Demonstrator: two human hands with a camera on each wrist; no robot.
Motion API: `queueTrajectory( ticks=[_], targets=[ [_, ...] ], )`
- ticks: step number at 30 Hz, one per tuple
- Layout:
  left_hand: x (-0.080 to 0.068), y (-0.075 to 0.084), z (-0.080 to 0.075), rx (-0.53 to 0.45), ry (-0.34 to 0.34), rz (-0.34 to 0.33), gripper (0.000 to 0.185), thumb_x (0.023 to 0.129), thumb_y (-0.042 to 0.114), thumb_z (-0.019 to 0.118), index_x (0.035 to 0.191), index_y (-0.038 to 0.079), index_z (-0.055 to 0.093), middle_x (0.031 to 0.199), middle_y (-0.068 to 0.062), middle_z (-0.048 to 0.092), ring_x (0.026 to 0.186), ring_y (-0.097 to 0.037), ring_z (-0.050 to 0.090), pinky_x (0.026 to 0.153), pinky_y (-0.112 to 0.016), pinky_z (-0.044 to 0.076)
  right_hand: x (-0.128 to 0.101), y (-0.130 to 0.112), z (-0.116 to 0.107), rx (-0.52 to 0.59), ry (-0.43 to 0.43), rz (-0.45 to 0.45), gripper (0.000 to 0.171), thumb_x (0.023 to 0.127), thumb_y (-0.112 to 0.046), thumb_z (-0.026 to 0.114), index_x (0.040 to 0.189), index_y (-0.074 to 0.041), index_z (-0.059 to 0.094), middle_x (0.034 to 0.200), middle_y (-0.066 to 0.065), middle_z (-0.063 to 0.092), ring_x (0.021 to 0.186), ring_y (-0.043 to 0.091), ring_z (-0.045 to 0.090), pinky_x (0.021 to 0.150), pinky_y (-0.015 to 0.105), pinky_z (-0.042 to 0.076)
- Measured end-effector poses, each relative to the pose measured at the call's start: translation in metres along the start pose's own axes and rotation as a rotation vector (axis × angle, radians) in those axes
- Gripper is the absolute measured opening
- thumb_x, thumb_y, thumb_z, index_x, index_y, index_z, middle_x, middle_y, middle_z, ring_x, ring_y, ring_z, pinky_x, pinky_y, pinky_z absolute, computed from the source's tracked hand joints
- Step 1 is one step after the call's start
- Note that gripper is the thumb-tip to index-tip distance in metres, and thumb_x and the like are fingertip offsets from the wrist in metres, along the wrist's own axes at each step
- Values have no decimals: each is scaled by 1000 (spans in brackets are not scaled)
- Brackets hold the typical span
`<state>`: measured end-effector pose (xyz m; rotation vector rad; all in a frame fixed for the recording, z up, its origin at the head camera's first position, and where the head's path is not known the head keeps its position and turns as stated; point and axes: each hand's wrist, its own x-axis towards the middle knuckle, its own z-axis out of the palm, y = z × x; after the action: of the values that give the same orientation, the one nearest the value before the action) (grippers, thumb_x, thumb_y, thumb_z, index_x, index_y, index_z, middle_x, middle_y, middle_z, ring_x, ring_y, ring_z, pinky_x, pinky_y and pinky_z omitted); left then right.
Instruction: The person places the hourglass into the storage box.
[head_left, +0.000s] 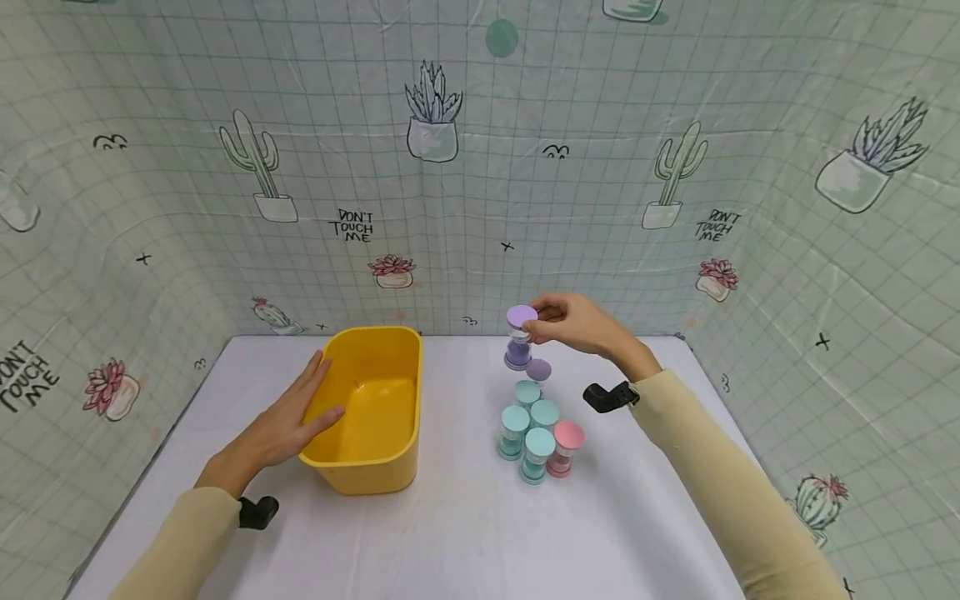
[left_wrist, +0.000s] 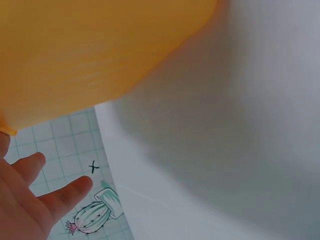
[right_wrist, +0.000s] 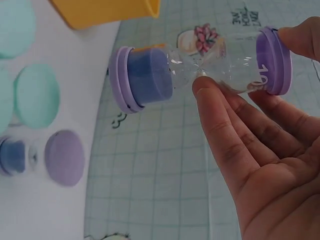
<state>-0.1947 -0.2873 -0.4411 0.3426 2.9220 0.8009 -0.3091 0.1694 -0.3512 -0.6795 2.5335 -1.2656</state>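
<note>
My right hand (head_left: pixel 573 323) pinches a purple sand timer (right_wrist: pixel 150 75) between thumb and fingers, raised over the back of the table. Its purple sand lies in the lower bulb, and "10" shows on the glass at the upper end. A second purple sand timer (head_left: pixel 538 371) stands just below it. Nearer me are several teal sand timers (head_left: pixel 514 421) and one pink sand timer (head_left: pixel 568 437), close together and upright. At the left, my left hand (head_left: pixel 288 425) rests on the left rim of a yellow bin (head_left: pixel 416 417), fingers straight and spread.
The white table (head_left: pixel 465 533) carries the bin left of centre and the timers right of centre. A patterned cloth (head_left: pixel 480 192) with cacti and grid lines hangs behind and at both sides. Dark wrist cameras (head_left: pixel 258 512) sit on both wrists.
</note>
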Motion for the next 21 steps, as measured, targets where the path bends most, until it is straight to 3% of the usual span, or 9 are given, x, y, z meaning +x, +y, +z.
queueTrajectory(
  ticks=[5,12,21],
  targets=[
    [-3,-3,-4,4,-13,31,91,101,53,54,166,8,10,174,-17,-1,155,-51,16,118,-75,20,19,-21,9,27,-34,-48,47,94,-32,71,130,-3,64,110,14,76,94,24,77,94,45,61],
    [-2,-2,-4,37,-22,22,93,100,61,51,166,11,11,174,-14,-2,155,-50,17,116,-75,23,43,-52,26,52,-69,-87,46,94,-32,73,129,-4,65,107,10,76,90,21,77,90,35,62],
    [1,-2,-2,49,-23,9,91,101,60,51,167,14,8,175,-12,-4,155,-51,18,116,-75,24,73,-84,56,147,-159,-166,52,94,-30,72,139,-6,60,117,22,73,95,29,77,88,35,63]
  ],
)
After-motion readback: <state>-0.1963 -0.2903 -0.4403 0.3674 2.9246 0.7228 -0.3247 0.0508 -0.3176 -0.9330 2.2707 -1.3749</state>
